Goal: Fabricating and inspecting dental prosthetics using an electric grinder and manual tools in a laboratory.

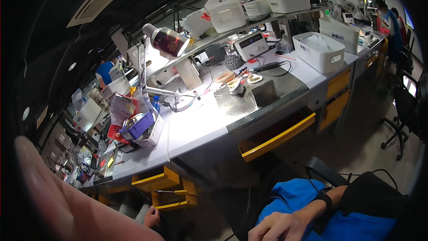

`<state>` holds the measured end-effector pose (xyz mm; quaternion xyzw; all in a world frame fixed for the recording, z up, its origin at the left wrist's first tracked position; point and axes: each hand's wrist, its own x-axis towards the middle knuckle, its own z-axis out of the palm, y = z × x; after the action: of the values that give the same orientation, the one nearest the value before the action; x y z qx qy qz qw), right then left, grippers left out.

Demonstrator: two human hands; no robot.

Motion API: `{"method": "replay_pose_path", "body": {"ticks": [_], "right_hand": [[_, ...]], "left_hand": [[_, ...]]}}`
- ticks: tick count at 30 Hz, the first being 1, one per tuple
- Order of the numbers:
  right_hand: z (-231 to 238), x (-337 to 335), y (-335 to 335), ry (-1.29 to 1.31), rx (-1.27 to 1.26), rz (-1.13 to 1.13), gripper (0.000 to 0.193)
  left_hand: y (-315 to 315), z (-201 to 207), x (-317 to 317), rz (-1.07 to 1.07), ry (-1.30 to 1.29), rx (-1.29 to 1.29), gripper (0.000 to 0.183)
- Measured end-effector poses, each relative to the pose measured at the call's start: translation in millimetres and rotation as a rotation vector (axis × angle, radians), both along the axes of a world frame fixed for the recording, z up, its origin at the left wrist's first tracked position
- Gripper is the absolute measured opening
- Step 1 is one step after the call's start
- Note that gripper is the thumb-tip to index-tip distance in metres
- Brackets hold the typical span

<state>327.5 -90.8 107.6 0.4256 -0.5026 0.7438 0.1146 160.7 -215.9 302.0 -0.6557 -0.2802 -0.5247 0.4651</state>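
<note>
Low in the view, my right hand (278, 226) rests against blue clothing (361, 225). A black band (326, 200) circles the wrist. Its fingers curl inward, and the lower edge cuts them off, so what they hold, if anything, is hidden. A large bare stretch of my left arm or hand (76, 201) fills the lower left, very close and blurred, with no separate fingers to make out. Nearest ahead of me is a workbench (191, 131) with an open yellow-fronted drawer (278, 138). On its metal plate lie dental-looking models (235, 85) and a corded handpiece (269, 66).
A magnifier lamp (168, 42) lights the bench. White bins (322, 53) stand at right and on the shelf; a purple bin (136, 126) stands left. Another person's hand (152, 217) is by open yellow drawers (156, 179). A black office chair (403, 116) stands right.
</note>
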Motion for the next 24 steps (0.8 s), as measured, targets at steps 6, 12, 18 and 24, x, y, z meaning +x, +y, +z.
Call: {"method": "replay_pose_path", "body": {"ticks": [6,12,18,24], "right_hand": [[-0.8,2.6,-4.5,0.031,-0.015,0.021,0.014],[-8.6,0.0,-12.0,0.123,-0.045,0.021,0.013],[-6.3,8.9,-33.7,0.095,-0.089,0.097,0.014],[-17.4,0.6,-28.8,-0.025,-0.047,0.105,0.017]], "left_hand": [[-6.2,-9.1,2.8,0.037,-0.029,0.013,0.037],[-11.0,-1.6,3.7,0.063,0.007,0.040,0.036],[-9.2,8.1,1.9,0.018,0.050,0.096,0.036],[-11.6,-2.1,1.9,0.034,0.022,0.135,0.035]]}}
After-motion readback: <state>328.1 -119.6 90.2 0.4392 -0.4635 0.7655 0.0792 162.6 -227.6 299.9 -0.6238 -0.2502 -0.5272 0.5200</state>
